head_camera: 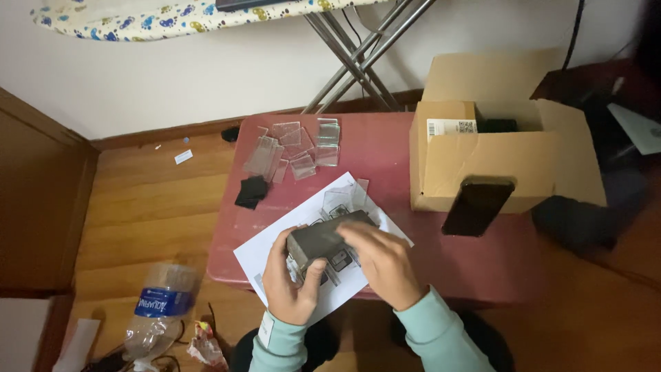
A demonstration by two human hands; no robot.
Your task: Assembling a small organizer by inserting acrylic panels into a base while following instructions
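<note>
Overhead, the wooden floor [148,207] takes up most of the view, and on it stands a low red bench [385,158] with an open cardboard box [496,162] at its far right corner; a dark phone [477,207] leans against the box's front wall. Above, the end of a patterned ironing board [165,17] crosses the top of the frame on crossed metal legs. A crushed plastic bottle [157,310] with a blue label lies on the floor at the lower left. On the near half of the bench lies a white printed sheet [265,251], and above it both hands hold a dark grey rectangular block [323,238]. Its long axis runs from lower left up to upper right. The left hand [289,279] cups the lower left end from beneath, fingers closed around it; the right hand [385,265] lies over the upper right end, fingers curled on top, so each hand clamps one end and neither sits clearly nearer. Farther back, clear plastic pieces [292,148] lie scattered near the bench's far edge, with a small black piece [251,191] just beside them.
</note>
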